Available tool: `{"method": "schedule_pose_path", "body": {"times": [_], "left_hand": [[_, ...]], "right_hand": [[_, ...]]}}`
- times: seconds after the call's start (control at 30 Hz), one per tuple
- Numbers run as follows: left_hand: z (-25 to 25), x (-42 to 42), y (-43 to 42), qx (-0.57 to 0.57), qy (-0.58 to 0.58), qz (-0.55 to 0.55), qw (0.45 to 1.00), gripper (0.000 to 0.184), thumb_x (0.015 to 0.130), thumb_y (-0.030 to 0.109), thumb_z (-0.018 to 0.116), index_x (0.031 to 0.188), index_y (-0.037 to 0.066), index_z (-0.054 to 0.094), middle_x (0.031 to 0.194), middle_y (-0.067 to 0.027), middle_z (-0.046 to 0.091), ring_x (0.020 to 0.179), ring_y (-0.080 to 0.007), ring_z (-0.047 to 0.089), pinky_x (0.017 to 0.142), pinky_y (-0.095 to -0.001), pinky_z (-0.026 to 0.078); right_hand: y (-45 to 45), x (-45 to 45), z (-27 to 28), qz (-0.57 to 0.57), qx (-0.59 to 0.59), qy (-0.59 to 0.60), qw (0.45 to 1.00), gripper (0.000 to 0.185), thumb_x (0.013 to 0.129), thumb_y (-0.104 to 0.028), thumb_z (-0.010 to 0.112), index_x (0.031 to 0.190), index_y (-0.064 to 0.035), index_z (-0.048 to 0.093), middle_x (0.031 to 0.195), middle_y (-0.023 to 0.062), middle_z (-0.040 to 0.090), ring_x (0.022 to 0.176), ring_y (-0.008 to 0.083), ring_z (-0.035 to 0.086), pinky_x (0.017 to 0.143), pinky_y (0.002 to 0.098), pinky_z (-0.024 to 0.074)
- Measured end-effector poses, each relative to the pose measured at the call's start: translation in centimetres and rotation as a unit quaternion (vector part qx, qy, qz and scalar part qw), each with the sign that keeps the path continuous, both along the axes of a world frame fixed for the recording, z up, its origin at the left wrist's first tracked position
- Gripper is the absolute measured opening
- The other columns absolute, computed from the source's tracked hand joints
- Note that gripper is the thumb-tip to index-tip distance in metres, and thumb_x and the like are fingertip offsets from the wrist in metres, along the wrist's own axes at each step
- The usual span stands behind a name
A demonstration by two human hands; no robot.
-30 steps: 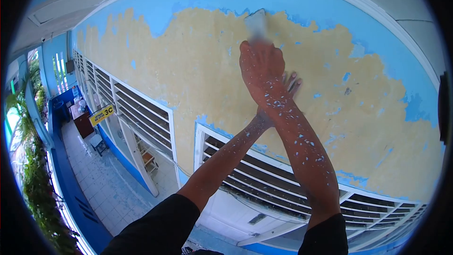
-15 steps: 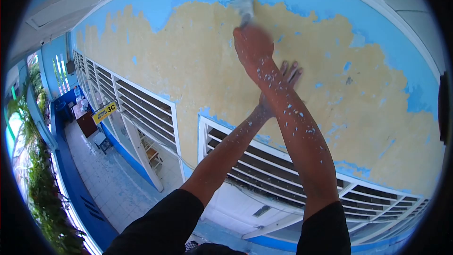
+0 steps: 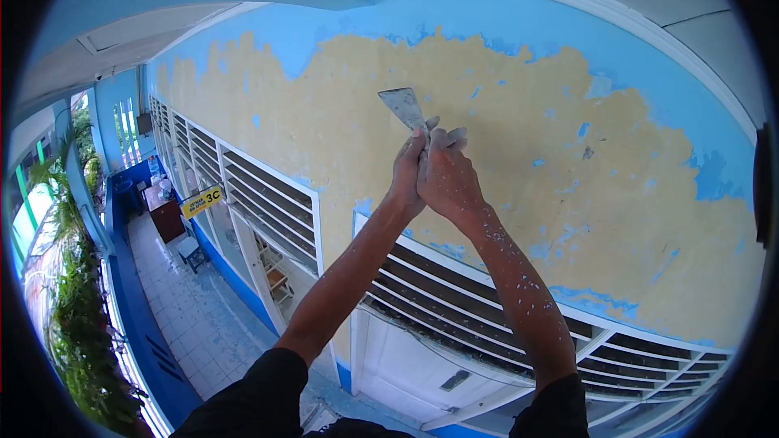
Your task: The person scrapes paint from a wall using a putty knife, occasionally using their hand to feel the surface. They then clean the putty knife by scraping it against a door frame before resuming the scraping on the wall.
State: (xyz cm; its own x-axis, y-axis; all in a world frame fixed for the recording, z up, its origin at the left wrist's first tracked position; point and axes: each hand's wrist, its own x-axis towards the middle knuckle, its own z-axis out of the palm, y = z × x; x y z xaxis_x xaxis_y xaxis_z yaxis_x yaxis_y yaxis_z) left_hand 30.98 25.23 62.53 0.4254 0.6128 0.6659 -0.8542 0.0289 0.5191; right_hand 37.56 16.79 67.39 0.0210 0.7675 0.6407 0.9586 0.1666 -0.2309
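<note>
A paint scraper point(image 3: 401, 104) with a flared, paint-smeared metal blade points up and left in front of the wall. My left hand point(image 3: 406, 174) and my right hand point(image 3: 450, 177) are closed together around its handle, which they mostly hide. Some dusty fingertips stick out above the right hand; whose they are is hard to tell. The blade appears apart from the wall point(image 3: 349, 113), where blue paint is gone over a broad tan patch. Pale paint flakes cling to both forearms, most thickly the right.
Blue paint point(image 3: 503, 12) borders the tan patch above and at the right. Louvred windows point(image 3: 268, 195) run below it. On the left, a yellow sign point(image 3: 201, 202) juts over a tiled corridor point(image 3: 174, 300) with a stool point(image 3: 191, 253) and plants point(image 3: 81, 332) outside.
My right hand has come down from the upper paint edge with the scraper. My left hand has left the wall and joined it at the handle. The view has shifted slightly.
</note>
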Motion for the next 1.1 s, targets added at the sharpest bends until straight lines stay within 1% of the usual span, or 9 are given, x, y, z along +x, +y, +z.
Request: {"method": "schedule_pose_path", "body": {"times": [0.13, 0.2, 0.27, 0.4, 0.6, 0.8, 0.9, 1.0, 1.1], "left_hand": [[1.5, -1.1, 0.6, -0.039, 0.094, 0.229, 0.968, 0.061, 0.110, 0.039, 0.046, 0.161, 0.011, 0.028, 0.113, -0.0194, 0.068, 0.105, -0.0257, 0.069, 0.091, -0.0409, 0.057], [3.5, -3.3, 0.0, 0.003, 0.267, 0.471, 0.841, 0.063, 0.109, 0.036, 0.051, 0.163, 0.013, 0.028, 0.095, -0.0169, 0.073, 0.092, -0.0248, 0.073, 0.083, -0.0421, 0.058], [5.4, -4.2, 0.2, 0.074, 0.341, 0.520, 0.780, 0.059, 0.108, 0.032, 0.051, 0.161, 0.016, 0.033, 0.085, -0.0179, 0.072, 0.083, -0.0303, 0.073, 0.078, -0.0461, 0.057], [7.6, -3.3, 2.8, 0.263, 0.364, 0.644, 0.620, 0.047, 0.104, 0.025, 0.052, 0.151, 0.016, 0.052, 0.091, -0.0240, 0.073, 0.083, -0.0439, 0.070, 0.078, -0.0550, 0.053], [13.0, -1.0, 3.9, 0.309, 0.353, 0.666, 0.580, 0.044, 0.102, 0.020, 0.052, 0.145, 0.012, 0.058, 0.103, -0.0272, 0.071, 0.090, -0.0495, 0.067, 0.083, -0.0594, 0.050], [11.0, -1.4, 2.7, 0.339, 0.384, 0.653, 0.557, 0.045, 0.101, 0.019, 0.053, 0.144, 0.010, 0.058, 0.094, -0.0295, 0.070, 0.085, -0.0502, 0.066, 0.080, -0.0577, 0.051], [12.6, -1.2, 3.1, 0.338, 0.343, 0.660, 0.576, 0.045, 0.104, 0.021, 0.053, 0.148, 0.016, 0.056, 0.062, -0.0208, 0.054, 0.059, -0.0335, 0.063, 0.065, -0.0469, 0.050], [11.6, -0.8, 1.9, 0.314, 0.383, 0.655, 0.571, 0.043, 0.100, 0.017, 0.052, 0.142, 0.008, 0.060, 0.082, -0.0288, 0.069, 0.078, -0.0484, 0.067, 0.073, -0.0540, 0.051], [11.2, -1.1, 1.8, 0.327, 0.369, 0.664, 0.562, 0.042, 0.101, 0.018, 0.052, 0.141, 0.008, 0.061, 0.081, -0.0287, 0.068, 0.077, -0.0483, 0.067, 0.072, -0.0539, 0.050]], "right_hand": [[-3.5, 3.8, 3.3, -0.048, 0.088, -0.074, 0.992, 0.046, 0.095, -0.043, 0.065, 0.129, -0.0116, 0.061, 0.123, 0.0157, 0.068, 0.114, 0.0357, 0.066, 0.090, 0.0527, 0.0530], [-3.6, 8.9, 6.4, -0.134, 0.318, -0.121, 0.931, 0.055, 0.092, -0.048, 0.066, 0.130, -0.0083, 0.059, 0.126, 0.0162, 0.062, 0.122, 0.0336, 0.059, 0.084, 0.0520, 0.0554], [-3.1, 16.6, 11.5, -0.253, 0.503, -0.211, 0.799, 0.055, 0.092, -0.041, 0.068, 0.132, -0.0057, 0.057, 0.131, 0.0145, 0.060, 0.124, 0.0342, 0.058, 0.090, 0.0451, 0.0565], [-4.9, 27.0, 14.4, -0.329, 0.482, -0.256, 0.771, 0.059, 0.101, -0.034, 0.056, 0.156, -0.0172, 0.041, 0.158, 0.0111, 0.043, 0.146, 0.0341, 0.040, 0.116, 0.0514, 0.0375], [-5.6, 28.5, 13.3, -0.307, 0.479, -0.282, 0.772, 0.059, 0.104, -0.031, 0.052, 0.161, -0.0216, 0.035, 0.164, 0.0057, 0.037, 0.149, 0.0310, 0.037, 0.123, 0.0506, 0.0300], [-5.6, 29.0, 12.9, -0.296, 0.492, -0.289, 0.766, 0.058, 0.104, -0.030, 0.053, 0.159, -0.0227, 0.038, 0.162, 0.0053, 0.041, 0.149, 0.0299, 0.038, 0.122, 0.0499, 0.0316], [-5.5, 29.2, 12.9, -0.284, 0.502, -0.290, 0.763, 0.058, 0.103, -0.030, 0.053, 0.159, -0.0232, 0.038, 0.161, 0.0052, 0.041, 0.149, 0.0295, 0.038, 0.122, 0.0499, 0.0323], [-5.2, 29.8, 12.9, -0.265, 0.516, -0.295, 0.759, 0.058, 0.103, -0.030, 0.054, 0.159, -0.0230, 0.039, 0.161, 0.0050, 0.042, 0.149, 0.0292, 0.039, 0.121, 0.0499, 0.0330], [-5.3, 29.9, 12.7, -0.277, 0.514, -0.296, 0.756, 0.057, 0.103, -0.030, 0.054, 0.158, -0.0234, 0.039, 0.161, 0.0048, 0.041, 0.148, 0.0289, 0.040, 0.121, 0.0496, 0.0337]]}}
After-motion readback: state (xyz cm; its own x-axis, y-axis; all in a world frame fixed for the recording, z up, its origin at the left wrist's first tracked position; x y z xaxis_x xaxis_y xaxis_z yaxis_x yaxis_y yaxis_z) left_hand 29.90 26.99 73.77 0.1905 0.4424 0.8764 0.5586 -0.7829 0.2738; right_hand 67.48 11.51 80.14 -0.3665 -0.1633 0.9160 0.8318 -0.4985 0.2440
